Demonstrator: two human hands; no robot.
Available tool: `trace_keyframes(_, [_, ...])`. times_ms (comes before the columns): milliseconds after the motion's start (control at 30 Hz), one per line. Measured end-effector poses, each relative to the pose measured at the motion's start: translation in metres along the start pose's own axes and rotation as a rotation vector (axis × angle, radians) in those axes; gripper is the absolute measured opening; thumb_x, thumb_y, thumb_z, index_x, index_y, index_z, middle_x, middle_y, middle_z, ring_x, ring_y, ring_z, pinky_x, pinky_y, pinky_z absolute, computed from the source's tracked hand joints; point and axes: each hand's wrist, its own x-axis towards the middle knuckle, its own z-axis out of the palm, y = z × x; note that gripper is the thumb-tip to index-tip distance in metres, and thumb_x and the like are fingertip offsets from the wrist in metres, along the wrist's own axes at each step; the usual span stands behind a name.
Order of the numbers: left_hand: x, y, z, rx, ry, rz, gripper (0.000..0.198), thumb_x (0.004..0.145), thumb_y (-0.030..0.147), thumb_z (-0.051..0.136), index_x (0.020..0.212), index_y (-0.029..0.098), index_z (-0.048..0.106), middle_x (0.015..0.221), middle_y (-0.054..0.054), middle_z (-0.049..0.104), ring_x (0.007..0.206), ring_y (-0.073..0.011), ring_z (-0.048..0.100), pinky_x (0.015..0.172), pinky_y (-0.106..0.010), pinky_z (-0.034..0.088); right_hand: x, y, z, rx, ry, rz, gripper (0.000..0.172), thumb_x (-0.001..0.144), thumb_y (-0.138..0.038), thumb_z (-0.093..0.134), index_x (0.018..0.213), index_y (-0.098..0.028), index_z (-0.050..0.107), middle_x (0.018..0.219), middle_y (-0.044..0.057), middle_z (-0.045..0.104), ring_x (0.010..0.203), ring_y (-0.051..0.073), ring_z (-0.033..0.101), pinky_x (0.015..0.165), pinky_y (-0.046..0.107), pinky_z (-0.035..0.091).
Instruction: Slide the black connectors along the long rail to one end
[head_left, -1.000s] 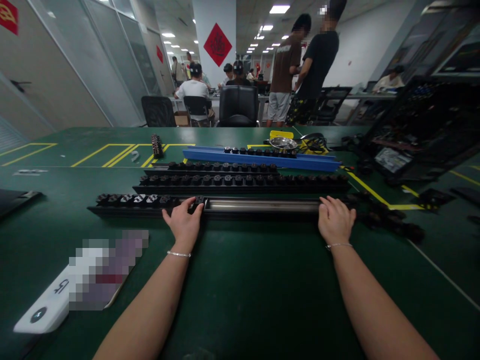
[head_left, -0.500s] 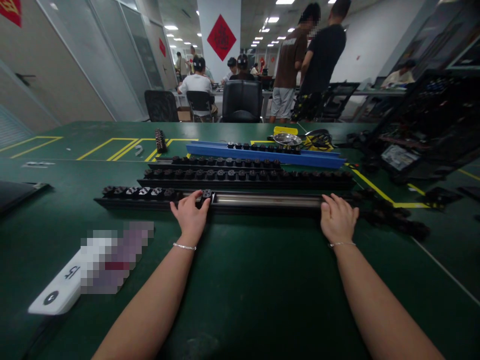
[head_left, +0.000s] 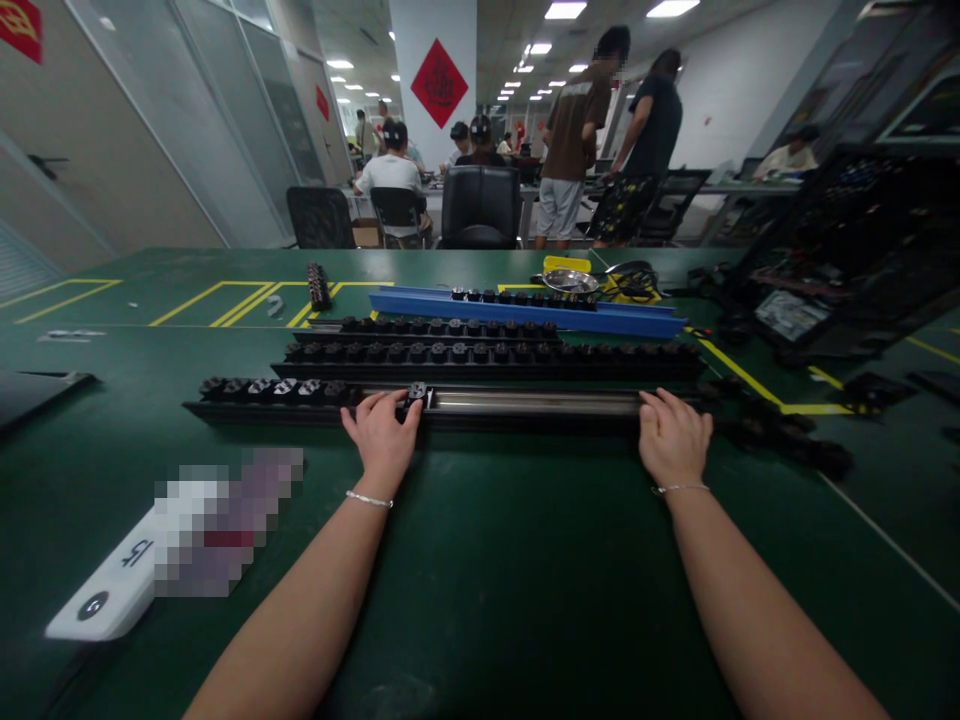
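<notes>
White pillar; black chair; bright ceiling lights; glass partition

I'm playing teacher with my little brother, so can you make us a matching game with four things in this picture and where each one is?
Things:
1. The person's left hand
2. Red diamond-shaped sign
3. Round silver metal dish
4. The person's right hand

Places:
A. Just beyond the long blue rail
B. At the right end of the long, shiny silver strip
C. Beside a small black block
D. On the white pillar

Pairs: 1-C, 2-D, 3-A, 4-B
</notes>
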Motion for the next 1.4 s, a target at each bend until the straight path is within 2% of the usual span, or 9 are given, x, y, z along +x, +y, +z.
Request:
trace_keyframes(767, [-0.006, 0.005, 0.004, 0.002, -0.056, 0.163, 0.028, 0.084, 0.039, 0.052, 0.103, 0.024, 0.065, 0.103, -0.009, 0.069, 0.119, -0.0252, 0.048, 0.109, -0.058, 0.011, -0.002, -0.006, 0.003, -0.015, -0.006, -0.008, 0.051, 0.091, -0.042, 0.023, 0.119, -0.022, 0.061, 0.128, 0.010, 0.054, 0.123, 0.028, 0.040, 0.106, 0.059, 0.021])
trace_keyframes(1167, [-0.008, 0.011, 0.002, -0.010, -0.093, 0.230, 0.027, 0.083, 0.038, 0.052, 0.104, 0.024, 0.064, 0.105, -0.008, 0.069, 0.122, -0.0248, 0.047, 0.111, -0.056, 0.011, -0.007, -0.034, 0.003, -0.022, -0.006, -0.137, 0.047, 0.091, -0.039, 0.028, 0.119, -0.021, 0.060, 0.130, 0.009, 0.054, 0.124, 0.026, 0.040, 0.108, 0.054, 0.023])
trace_keyframes(1400, [-0.009, 0.012, 0.004, -0.032, -0.095, 0.290, 0.029, 0.082, 0.037, 0.053, 0.105, 0.023, 0.063, 0.107, -0.008, 0.069, 0.122, -0.0245, 0.047, 0.111, -0.052, 0.015, -0.011, -0.063, 0.007, 0.070, -0.025, -0.215, 0.044, 0.090, -0.037, 0.031, 0.119, -0.020, 0.060, 0.129, 0.009, 0.055, 0.125, 0.025, 0.041, 0.108, 0.050, 0.025])
